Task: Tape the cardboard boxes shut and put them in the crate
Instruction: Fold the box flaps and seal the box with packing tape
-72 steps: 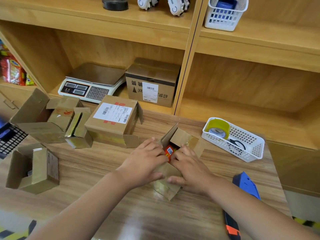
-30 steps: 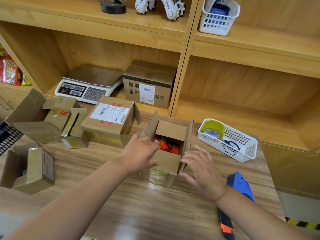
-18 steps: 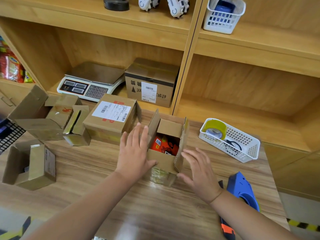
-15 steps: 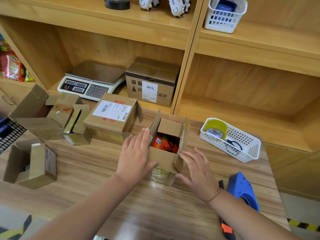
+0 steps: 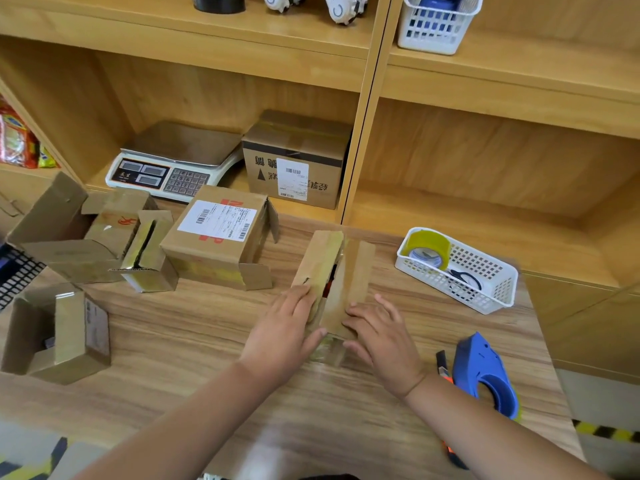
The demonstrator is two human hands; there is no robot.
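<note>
A small cardboard box (image 5: 330, 271) sits mid-table, its two long top flaps folded nearly together, with a narrow gap showing something red inside. My left hand (image 5: 287, 330) presses the left flap near its front end. My right hand (image 5: 379, 336) lies flat against the right flap and the box's front corner. A blue tape dispenser (image 5: 485, 374) rests on the table right of my right forearm. Part of a black crate (image 5: 17, 275) shows at the far left edge.
Several open cardboard boxes (image 5: 104, 237) lie at the left, one bearing a white label (image 5: 221, 237), another nearer me (image 5: 57, 336). A white basket (image 5: 457, 270) holding a yellow tape roll stands at the right. A scale (image 5: 173, 161) and a sealed box (image 5: 298, 159) sit on the shelf.
The box's upright side flaps have been folded down over the opening by both hands; the red contents are now almost covered.
</note>
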